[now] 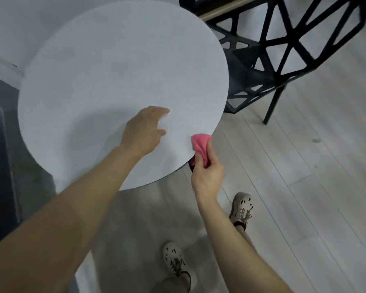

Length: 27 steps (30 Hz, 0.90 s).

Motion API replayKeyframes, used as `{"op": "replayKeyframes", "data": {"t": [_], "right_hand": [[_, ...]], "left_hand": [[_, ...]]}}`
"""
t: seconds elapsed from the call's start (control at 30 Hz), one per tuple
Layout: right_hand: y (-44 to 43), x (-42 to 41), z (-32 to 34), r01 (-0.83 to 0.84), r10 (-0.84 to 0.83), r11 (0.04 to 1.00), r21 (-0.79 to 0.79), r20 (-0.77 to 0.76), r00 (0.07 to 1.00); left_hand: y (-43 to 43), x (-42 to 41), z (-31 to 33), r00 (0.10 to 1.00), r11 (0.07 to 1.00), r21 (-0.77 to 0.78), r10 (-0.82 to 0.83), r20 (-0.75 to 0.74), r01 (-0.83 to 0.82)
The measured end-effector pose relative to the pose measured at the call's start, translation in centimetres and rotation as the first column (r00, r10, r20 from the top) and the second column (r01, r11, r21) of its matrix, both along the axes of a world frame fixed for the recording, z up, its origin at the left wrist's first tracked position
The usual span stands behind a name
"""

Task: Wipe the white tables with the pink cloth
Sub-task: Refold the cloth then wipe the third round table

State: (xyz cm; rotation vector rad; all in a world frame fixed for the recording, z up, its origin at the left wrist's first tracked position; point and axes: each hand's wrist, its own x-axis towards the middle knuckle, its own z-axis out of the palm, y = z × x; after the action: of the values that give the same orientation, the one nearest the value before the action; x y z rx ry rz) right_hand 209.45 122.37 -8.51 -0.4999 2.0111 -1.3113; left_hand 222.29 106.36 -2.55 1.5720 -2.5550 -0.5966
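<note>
1. My right hand (207, 176) pinches the cloth (201, 148). Thumb and fingers are curled round its lower part, and the bunched pink fabric sticks out past the fingertips.
2. The free end of the cloth meets the near right edge of the table (114, 70). I cannot tell whether it presses on the top or only touches the rim.
3. The gripping hand itself sits just off the table, outside the rim and above the floor (304, 187).
4. My left hand (144, 132) is just left of the grip and a little farther from me, over the table top. Its fingers are relaxed and slightly spread, point to the right and hold nothing. The hand is blurred, so I cannot tell whether it touches the surface.
5. The table is round and white, and it stretches away from the grip, mostly to the left.
6. A black chair (283, 49) with an open frame of triangles stands beyond the grip and to its right, just beside the far right edge of the table.
7. Nearer to me than the grip are my pale laced shoes (241, 210) on light floor planks. One is just beside my right forearm, the other closer in and to the left.
</note>
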Motion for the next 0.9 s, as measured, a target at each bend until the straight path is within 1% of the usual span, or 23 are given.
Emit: {"op": "replayKeyframes", "data": {"t": [0.07, 0.1, 0.13, 0.17, 0.2, 0.27, 0.3, 0.33, 0.37, 0.4, 0.43, 0.47, 0.5, 0.57, 0.6, 0.63, 0.7, 0.77, 0.8, 0.83, 0.9], "right_hand": [[2.3, 4.1, 0.8, -0.004, 0.004, 0.998, 0.062, 0.003, 1.000], [3.4, 6.0, 1.3, -0.036, 0.035, 0.995, 0.089, 0.017, 0.999], [4.5, 7.5, 1.7, -0.100, 0.096, 0.989, 0.108, 0.039, 0.995], [5.5, 8.9, 2.1, -0.203, 0.196, 0.972, 0.115, 0.066, 0.978], [6.4, 10.0, 2.4, -0.345, 0.337, 0.930, 0.124, 0.077, 0.938], [7.8, 11.5, 2.8, -0.621, 0.624, 0.767, 0.162, 0.038, 0.780], [8.0, 12.0, 3.3, -0.698, 0.706, 0.693, 0.180, 0.022, 0.708], [8.1, 12.4, 4.0, -0.739, 0.750, 0.646, 0.191, 0.026, 0.661], [7.9, 12.7, 5.0, -0.765, 0.772, 0.617, 0.182, 0.049, 0.634], [7.5, 12.9, 6.2, -0.786, 0.787, 0.599, 0.155, 0.070, 0.613], [7.1, 12.9, 7.4, -0.807, 0.805, 0.577, 0.126, 0.080, 0.588], [6.5, 12.7, 8.6, -0.832, 0.829, 0.546, 0.099, 0.077, 0.554], [5.9, 12.4, 10.1, -0.857, 0.854, 0.509, 0.073, 0.079, 0.514], [4.5, 11.5, 13.2, -0.894, 0.889, 0.449, 0.011, 0.091, 0.448], [3.9, 10.8, 14.6, -0.900, 0.896, 0.435, -0.009, 0.104, 0.432], [3.2, 10.2, 16.0, -0.899, 0.894, 0.438, -0.028, 0.116, 0.432], [2.0, 9.0, 18.2, -0.869, 0.863, 0.493, -0.047, 0.149, 0.482], [0.9, 7.5, 19.9, -0.833, 0.827, 0.552, -0.038, 0.154, 0.541], [0.3, 6.7, 20.4, -0.833, 0.826, 0.553, -0.028, 0.147, 0.543], [-0.3, 5.9, 20.7, -0.847, 0.841, 0.532, 0.000, 0.122, 0.528], [-1.3, 4.2, 20.7, -0.891, 0.891, 0.447, 0.074, 0.047, 0.451]], "left_hand": [[3.3, 5.5, -0.7, 0.998, 0.998, 0.011, 0.068, 0.009, -0.068], [4.8, 8.2, -0.9, 0.995, 0.995, 0.017, 0.102, 0.016, -0.102], [6.4, 10.8, -1.0, 0.991, 0.990, 0.030, 0.135, 0.015, -0.135], [8.1, 13.2, -0.9, 0.986, 0.985, 0.049, 0.164, 0.006, -0.165], [9.7, 15.5, -0.8, 0.982, 0.979, 0.067, 0.191, -0.004, -0.190], [12.7, 19.5, -0.1, 0.972, 0.968, 0.091, 0.233, -0.008, -0.232], [14.0, 21.1, 0.3, 0.970, 0.963, 0.123, 0.241, 0.011, -0.241], [15.3, 22.3, 1.0, 0.972, 0.954, 0.183, 0.233, 0.035, -0.235], [16.4, 23.1, 1.9, 0.974, 0.935, 0.272, 0.222, 0.044, -0.225], [17.4, 23.6, 2.9, 0.975, 0.897, 0.386, 0.222, 0.029, -0.216], [18.2, 23.9, 3.9, 0.969, 0.837, 0.507, 0.246, -0.014, -0.205], [18.8, 24.0, 4.9, 0.954, 0.784, 0.591, 0.289, -0.077, -0.190], [19.2, 23.8, 5.9, 0.931, 0.754, 0.633, 0.336, -0.143, -0.175], [19.4, 23.1, 7.6, 0.870, 0.741, 0.649, 0.423, -0.252, -0.172], [19.3, 22.6, 8.4, 0.828, 0.735, 0.652, 0.474, -0.300, -0.184], [19.0, 22.0, 9.2, 0.778, 0.731, 0.651, 0.525, -0.346, -0.204], [18.4, 20.8, 10.4, 0.695, 0.746, 0.609, 0.588, -0.413, -0.269], [17.4, 19.4, 11.7, 0.668, 0.770, 0.549, 0.598, -0.443, -0.325], [16.9, 18.7, 12.2, 0.666, 0.779, 0.524, 0.596, -0.448, -0.345], [16.4, 17.9, 12.6, 0.661, 0.778, 0.514, 0.602, -0.448, -0.360], [15.2, 16.3, 13.5, 0.682, 0.786, 0.503, 0.589, -0.434, -0.359]]}}
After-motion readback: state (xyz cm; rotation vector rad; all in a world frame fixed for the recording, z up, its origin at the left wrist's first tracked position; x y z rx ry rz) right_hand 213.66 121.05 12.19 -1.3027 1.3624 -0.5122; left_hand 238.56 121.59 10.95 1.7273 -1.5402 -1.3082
